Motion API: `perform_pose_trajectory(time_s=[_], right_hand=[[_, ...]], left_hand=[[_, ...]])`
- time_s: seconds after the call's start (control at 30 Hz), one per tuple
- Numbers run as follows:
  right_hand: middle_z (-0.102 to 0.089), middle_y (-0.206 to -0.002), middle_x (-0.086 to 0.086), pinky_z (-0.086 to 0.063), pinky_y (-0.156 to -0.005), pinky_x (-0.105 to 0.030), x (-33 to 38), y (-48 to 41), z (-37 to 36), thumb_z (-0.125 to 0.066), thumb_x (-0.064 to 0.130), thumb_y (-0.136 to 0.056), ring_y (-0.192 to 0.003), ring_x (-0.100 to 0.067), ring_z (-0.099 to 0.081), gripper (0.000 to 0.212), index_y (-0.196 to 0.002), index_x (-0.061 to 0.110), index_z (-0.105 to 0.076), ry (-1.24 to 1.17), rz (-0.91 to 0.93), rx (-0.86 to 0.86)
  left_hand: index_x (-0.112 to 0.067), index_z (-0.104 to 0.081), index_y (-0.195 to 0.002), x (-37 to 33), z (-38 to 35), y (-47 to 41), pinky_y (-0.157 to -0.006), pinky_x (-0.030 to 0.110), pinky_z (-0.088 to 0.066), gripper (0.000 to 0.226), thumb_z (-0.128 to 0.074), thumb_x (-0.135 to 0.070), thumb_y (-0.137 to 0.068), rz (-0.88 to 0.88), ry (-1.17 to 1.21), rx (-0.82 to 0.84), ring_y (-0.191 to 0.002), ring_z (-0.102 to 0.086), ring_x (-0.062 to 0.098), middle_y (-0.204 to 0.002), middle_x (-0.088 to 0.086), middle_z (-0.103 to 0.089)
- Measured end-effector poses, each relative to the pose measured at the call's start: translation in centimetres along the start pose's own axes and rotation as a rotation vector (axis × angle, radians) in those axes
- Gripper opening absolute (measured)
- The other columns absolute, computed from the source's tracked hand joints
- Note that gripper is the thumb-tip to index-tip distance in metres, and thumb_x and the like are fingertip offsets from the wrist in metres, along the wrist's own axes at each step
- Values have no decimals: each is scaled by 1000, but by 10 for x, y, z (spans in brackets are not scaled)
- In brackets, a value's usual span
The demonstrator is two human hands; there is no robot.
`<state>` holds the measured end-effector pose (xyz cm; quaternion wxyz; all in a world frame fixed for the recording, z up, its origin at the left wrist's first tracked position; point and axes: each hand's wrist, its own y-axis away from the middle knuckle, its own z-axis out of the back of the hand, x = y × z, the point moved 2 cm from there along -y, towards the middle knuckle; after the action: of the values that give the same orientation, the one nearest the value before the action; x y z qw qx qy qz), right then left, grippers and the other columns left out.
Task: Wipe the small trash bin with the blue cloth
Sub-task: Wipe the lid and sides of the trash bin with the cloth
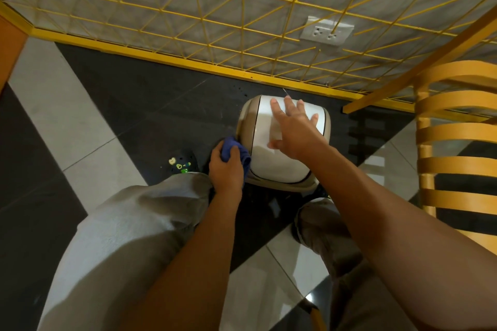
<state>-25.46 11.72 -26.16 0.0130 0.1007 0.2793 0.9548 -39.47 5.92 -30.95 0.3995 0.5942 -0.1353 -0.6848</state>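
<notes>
The small trash bin stands on the floor against the wall, with a white swing lid and a beige rim. My left hand grips the bunched blue cloth and presses it against the bin's left side near the rim. My right hand lies flat on the white lid with its fingers spread, holding nothing. The bin's lower body is hidden under the lid and my arms.
A yellow wire grid covers the grey wall behind the bin, with a white socket on it. A yellow slatted chair stands at the right. My legs and a dark shoe are at the bin's near side.
</notes>
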Motion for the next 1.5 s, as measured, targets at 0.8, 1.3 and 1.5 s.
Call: perform_pose_trajectory(time_s=[0.8, 1.3, 1.5], right_hand=[[2, -158, -11, -8, -112, -60, -1, -2, -7, -70, 33, -79, -145, -36, 4, 98, -148, 24, -1, 29, 7, -47], [4, -158, -9, -7, -112, -59, -4, 6, 2, -67, 42, -80, -145, -35, 5, 97, -148, 23, 0, -38, 63, 1], [-25, -155, -5, -15, -115, -33, -12, 49, 11, -51, 39, -92, -144, -22, -17, 63, -145, 16, -27, -526, 48, -318]], left_hand=[[-14, -38, -135, 31, 7, 16, -94, 33, -43, 42, -48, -24, -95, -64, -19, 47, -116, -51, 26, -133, 13, -49], [-21, -40, -120, 45, -28, 107, -83, 14, -45, 40, -62, -18, -87, -123, 26, 310, -104, -53, 8, -117, -5, -51], [-18, -39, -126, 8, -19, 91, -86, 29, -50, 42, -57, -22, -89, -52, 205, 281, -108, -57, 20, -122, 3, -52]])
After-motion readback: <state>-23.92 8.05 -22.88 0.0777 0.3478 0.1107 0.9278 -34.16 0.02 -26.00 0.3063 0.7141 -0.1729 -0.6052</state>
